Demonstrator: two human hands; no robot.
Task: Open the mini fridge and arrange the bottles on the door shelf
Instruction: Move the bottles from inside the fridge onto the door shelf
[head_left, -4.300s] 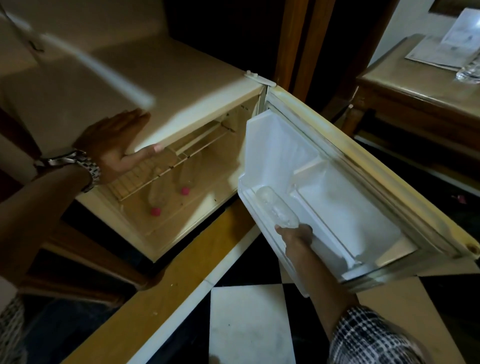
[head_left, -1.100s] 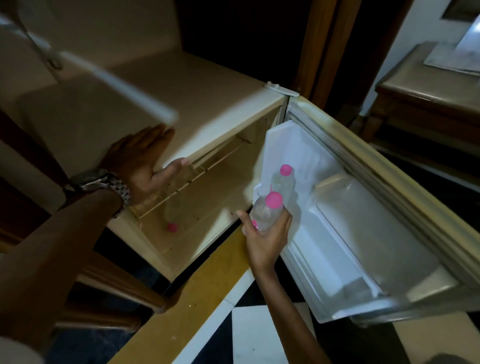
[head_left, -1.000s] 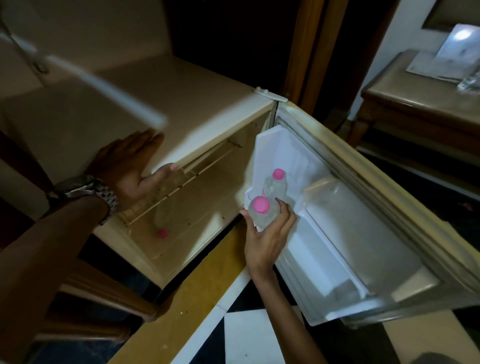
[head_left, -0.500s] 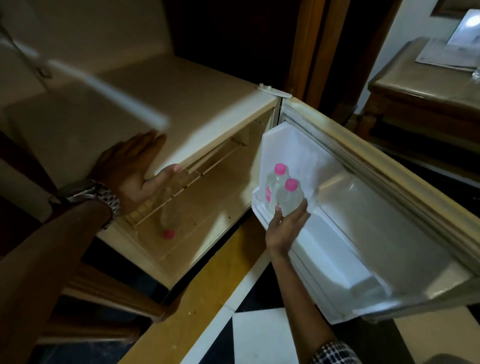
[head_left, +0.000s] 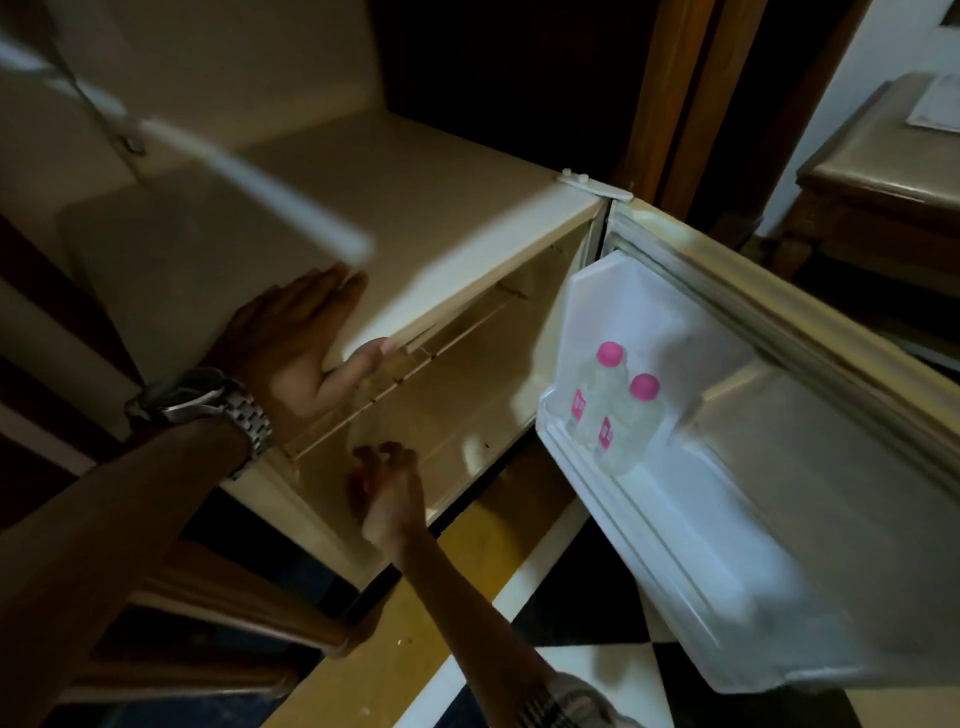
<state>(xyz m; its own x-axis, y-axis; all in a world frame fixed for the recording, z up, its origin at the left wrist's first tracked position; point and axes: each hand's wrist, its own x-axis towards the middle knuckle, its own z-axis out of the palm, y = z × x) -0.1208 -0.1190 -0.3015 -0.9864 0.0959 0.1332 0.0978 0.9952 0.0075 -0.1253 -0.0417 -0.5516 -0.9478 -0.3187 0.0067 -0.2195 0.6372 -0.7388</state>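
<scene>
2 bottles (head_left: 618, 415) upright on door shelf (head_left: 582, 467); right hand (head_left: 387, 488) inside fridge (head_left: 415, 218).

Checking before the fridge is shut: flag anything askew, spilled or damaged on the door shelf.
Nothing stands out. Two pink-capped bottles stand upright, side by side, at the hinge end of the door shelf, with no spill visible. The right hand reaches into the fridge cabinet; motion blur hides its grip.

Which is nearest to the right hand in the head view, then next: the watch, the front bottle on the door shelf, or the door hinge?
From the right hand:
1. Watch, left wrist.
2. Front bottle, door shelf, right.
3. Door hinge, fridge's top corner.
</scene>
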